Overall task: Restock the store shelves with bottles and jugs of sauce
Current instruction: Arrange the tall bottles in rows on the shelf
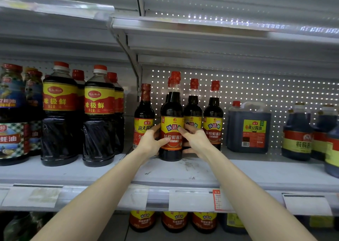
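The left hand [149, 142] and right hand [197, 141] curl their fingers round the sauce bottle [172, 103] at its label. It stands mid-shelf [183, 171], back from the front edge. Best set it upright, label forward, in line with the neighbouring bottles [212, 110].

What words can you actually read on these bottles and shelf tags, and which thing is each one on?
"味极鲜", "净含量: 1L": large bottle, left section.
"海天酱油": slim bottle beside the left hand.
"味极鲜酱油": held bottle, gripped by the left hand and right hand.
"黄豆酱油": jug.
"蚝油": far-left bottle.
Shelf-edge tags and the smaller label print: too blurred to read.
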{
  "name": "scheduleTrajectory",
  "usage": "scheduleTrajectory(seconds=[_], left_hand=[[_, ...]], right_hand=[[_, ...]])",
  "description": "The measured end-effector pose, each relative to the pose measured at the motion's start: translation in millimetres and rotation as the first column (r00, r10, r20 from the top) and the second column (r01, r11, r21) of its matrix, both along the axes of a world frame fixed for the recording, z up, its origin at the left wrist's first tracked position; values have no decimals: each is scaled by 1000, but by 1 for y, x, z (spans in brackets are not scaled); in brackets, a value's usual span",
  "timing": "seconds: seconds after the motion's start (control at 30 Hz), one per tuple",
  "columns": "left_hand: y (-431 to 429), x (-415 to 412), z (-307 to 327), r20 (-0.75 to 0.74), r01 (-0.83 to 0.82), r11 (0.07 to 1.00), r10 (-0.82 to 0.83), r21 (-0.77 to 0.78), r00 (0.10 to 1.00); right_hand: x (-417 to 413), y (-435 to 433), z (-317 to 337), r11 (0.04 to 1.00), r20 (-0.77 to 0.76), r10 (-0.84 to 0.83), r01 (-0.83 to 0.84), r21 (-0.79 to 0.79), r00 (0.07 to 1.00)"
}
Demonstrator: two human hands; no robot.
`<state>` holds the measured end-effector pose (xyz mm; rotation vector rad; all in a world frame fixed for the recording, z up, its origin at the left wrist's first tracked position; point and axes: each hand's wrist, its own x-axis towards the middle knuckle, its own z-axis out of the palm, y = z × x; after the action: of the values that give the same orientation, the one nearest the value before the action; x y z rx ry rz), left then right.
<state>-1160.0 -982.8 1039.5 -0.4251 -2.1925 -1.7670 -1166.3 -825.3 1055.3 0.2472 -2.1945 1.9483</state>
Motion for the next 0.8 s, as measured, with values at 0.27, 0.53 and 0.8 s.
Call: scheduleTrajectory(seconds=[0.27,0.53,0.8], left_hand=[[0,1,-1,-9,-5,1000,5,-23,1000],[-4,12,4,-39,-54,993,51,-103,998],[-5,42,9,-103,-59,995,51,-75,993]], right_hand=[[2,-4,-1,999,3,-24,24,27,1000],[23,-4,10,986,-29,-57,61,156,998],[67,18,17,960,-209,-154,197,201,966]])
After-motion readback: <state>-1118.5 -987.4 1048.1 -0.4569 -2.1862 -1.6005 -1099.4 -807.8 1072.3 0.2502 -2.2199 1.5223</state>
